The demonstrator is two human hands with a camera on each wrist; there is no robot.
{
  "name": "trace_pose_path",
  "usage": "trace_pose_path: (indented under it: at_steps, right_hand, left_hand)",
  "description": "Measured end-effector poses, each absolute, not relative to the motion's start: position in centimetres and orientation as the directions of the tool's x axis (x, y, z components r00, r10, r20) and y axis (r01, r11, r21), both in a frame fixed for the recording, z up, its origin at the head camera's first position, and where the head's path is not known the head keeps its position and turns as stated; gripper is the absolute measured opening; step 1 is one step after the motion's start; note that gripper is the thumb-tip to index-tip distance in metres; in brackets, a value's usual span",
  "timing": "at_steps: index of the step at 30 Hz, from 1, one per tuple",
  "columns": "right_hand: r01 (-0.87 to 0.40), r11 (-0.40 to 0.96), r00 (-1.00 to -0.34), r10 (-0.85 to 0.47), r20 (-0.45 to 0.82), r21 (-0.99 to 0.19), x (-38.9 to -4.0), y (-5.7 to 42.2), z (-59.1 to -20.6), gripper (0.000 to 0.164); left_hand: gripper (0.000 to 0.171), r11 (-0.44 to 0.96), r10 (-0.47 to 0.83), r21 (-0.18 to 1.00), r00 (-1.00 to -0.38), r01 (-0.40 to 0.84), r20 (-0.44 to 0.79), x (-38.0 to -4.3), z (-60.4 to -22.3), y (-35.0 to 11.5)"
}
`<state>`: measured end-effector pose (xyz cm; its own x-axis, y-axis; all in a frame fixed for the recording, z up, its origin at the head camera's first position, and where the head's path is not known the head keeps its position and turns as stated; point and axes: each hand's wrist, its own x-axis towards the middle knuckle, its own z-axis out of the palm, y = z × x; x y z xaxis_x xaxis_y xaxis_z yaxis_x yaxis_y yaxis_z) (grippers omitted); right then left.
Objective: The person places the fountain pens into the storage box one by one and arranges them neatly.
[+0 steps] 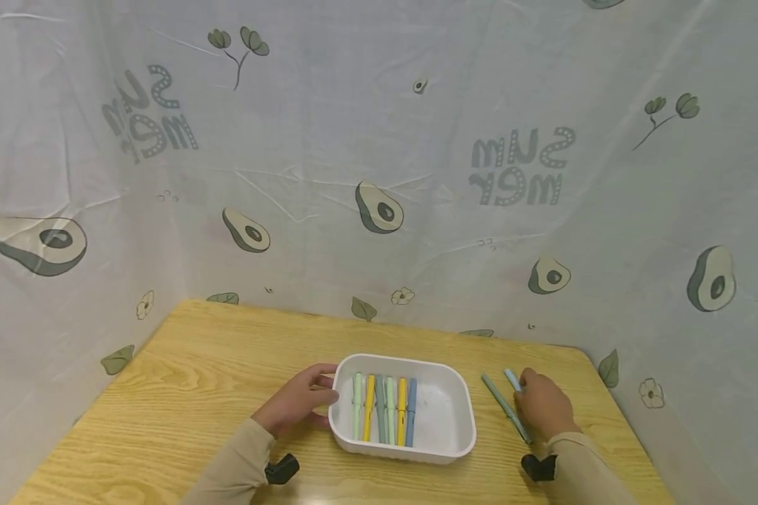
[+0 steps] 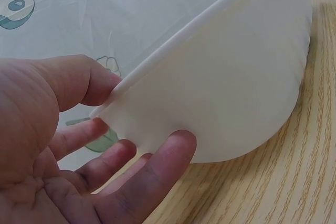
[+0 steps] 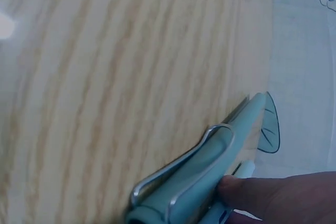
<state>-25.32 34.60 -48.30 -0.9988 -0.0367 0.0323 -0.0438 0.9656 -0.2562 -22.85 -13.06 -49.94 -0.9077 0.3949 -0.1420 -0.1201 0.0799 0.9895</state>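
Note:
My left hand point(image 1: 300, 400) holds the left end of a white plastic tray point(image 1: 464, 414). In the left wrist view, its thumb point(image 2: 100, 82) is at the rim and other fingers touch the outer wall. Several capped pens lie side by side in the tray's left and middle part, among them a yellow pen point(image 1: 369, 407) and a blue pen point(image 1: 411, 414). To the tray's right, my right hand point(image 1: 546, 405) pinches a light blue pen point(image 1: 512, 379), partly hidden by the fingers. Beside it a dark green pen point(image 1: 504, 405) with a metal clip lies on the table.
The wooden table point(image 1: 227, 351) carries the tray and pens. A pale curtain point(image 1: 316, 140) printed with avocados and leaves surrounds its back and sides. A black wrist mount point(image 1: 282, 469) sits on the left sleeve, another black mount point(image 1: 538, 468) on the right.

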Motion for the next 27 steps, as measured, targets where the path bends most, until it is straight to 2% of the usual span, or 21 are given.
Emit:
trace_pose_path:
  at_steps: [3,9,13,21,27]
  right_hand:
    - [-0.026,0.957,-1.000,-0.021,0.023,-0.288,-25.3,34.7,-48.0,0.016]
    - [0.030,0.903,-0.998,0.004,-0.062,-0.429,-25.7,35.3,-46.8,0.040]
    - [0.051,0.841,-0.997,0.014,-0.073,-0.538,-25.8,35.5,-46.5,0.042]
    - [0.044,0.809,-0.998,0.059,0.006,-0.586,-26.0,35.6,-47.1,0.042]
    - [0.023,0.777,-0.997,0.066,0.045,-0.629,-26.1,35.9,-47.6,0.051]
  left_hand:
    - [0.059,0.075,0.398,0.990,-0.906,-0.120,-0.141,-22.9,-50.0,-13.0]
    - [0.060,0.068,0.402,0.989,-0.904,-0.128,-0.145,-22.9,-50.0,-12.9]
    - [0.059,0.061,0.407,0.990,-0.903,-0.126,-0.140,-22.9,-50.0,-13.0]
    - [0.058,0.048,0.413,0.991,-0.901,-0.123,-0.132,-23.0,-50.0,-13.0]
    - [0.058,0.043,0.412,0.991,-0.902,-0.124,-0.130,-23.0,-50.0,-13.1]
